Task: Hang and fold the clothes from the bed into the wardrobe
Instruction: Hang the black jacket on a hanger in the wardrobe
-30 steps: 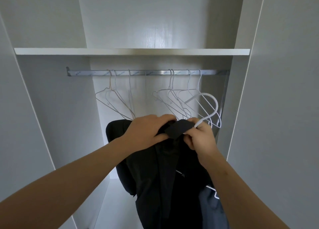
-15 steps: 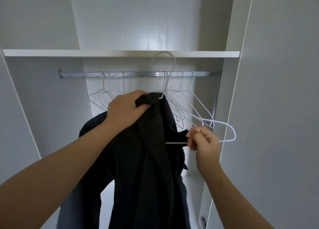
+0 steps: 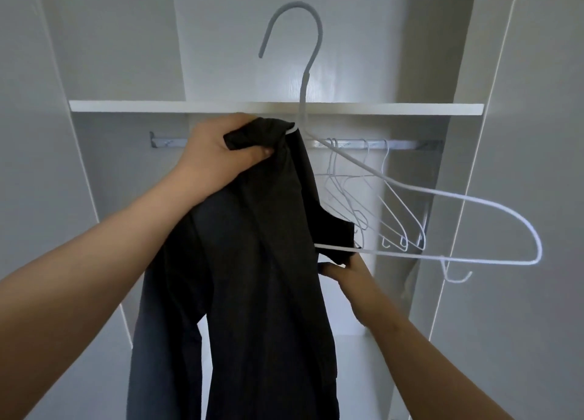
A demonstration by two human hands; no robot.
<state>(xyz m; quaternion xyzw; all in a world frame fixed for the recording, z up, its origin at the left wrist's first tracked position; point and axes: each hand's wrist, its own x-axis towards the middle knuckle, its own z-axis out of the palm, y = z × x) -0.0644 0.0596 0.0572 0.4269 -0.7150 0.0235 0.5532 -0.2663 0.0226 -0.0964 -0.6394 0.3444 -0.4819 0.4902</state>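
White wardrobe (image 3: 110, 46) interior seen from head height, with both forearms reaching in from the lower edge. Nearest, the right grip (image 3: 347, 274), a bare hand, pinches a loose flap of the black garment (image 3: 252, 277) just beneath the lower bar of the white wire hanger (image 3: 305, 81). Higher and further in, the left grip (image 3: 218, 154) is closed around the bunched collar and holds it against the hanger's neck. The rest of the cloth falls in long folds between the forearms. Cloth covers the hanger's left half, while its right half juts out bare toward the side wall. Beyond, several empty hangers (image 3: 379, 204) hang bunched on the right part of the metal rail (image 3: 407, 144), under a white shelf (image 3: 158, 106). The held hanger's hook shows above the shelf edge.

Probable faults: with one shoulder unseated, the weight sits on one side, so the garment may slide off once the left grip lets go. The hook must drop below the shelf to reach the rail and may knock its edge. The bare right end, close to the empty hangers, may tangle with them.
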